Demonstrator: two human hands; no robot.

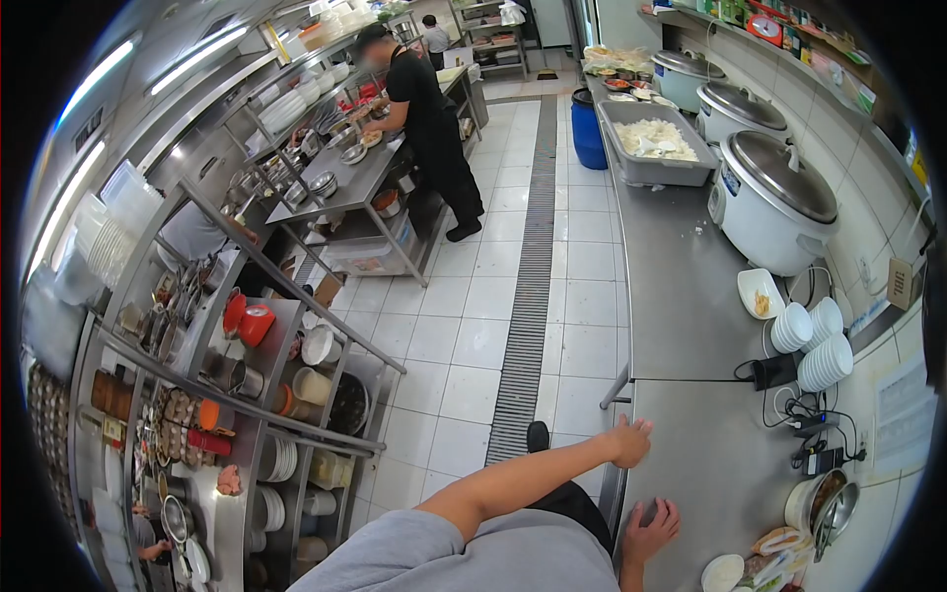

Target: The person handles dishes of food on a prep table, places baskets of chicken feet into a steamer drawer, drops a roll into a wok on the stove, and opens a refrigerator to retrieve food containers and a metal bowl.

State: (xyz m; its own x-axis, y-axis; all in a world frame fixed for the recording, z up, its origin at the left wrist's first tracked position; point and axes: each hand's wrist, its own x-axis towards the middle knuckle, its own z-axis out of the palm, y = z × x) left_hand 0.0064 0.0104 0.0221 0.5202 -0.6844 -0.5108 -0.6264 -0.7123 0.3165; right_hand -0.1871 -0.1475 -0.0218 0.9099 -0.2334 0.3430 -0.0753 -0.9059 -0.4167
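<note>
My left hand [631, 442] is stretched out over the near edge of the steel counter [676, 335], with loosely bent fingers and nothing visible in it. Closer to me, my right hand [652, 530] rests on the counter with its fingers apart and holds nothing that I can see. Stacked white bowls [825, 363], a white dish with some yellowish food [761, 294] and black power adapters [818, 458] with cables lie along the wall side.
Rice cookers [779, 197] and a grey tub of rice [654, 144] stand farther along the counter. A blue barrel [589, 130] is beside it. Across the drain [528, 276], a person in black [426, 118] works at a steel table [340, 183]. Shelving [281, 390] fills the left.
</note>
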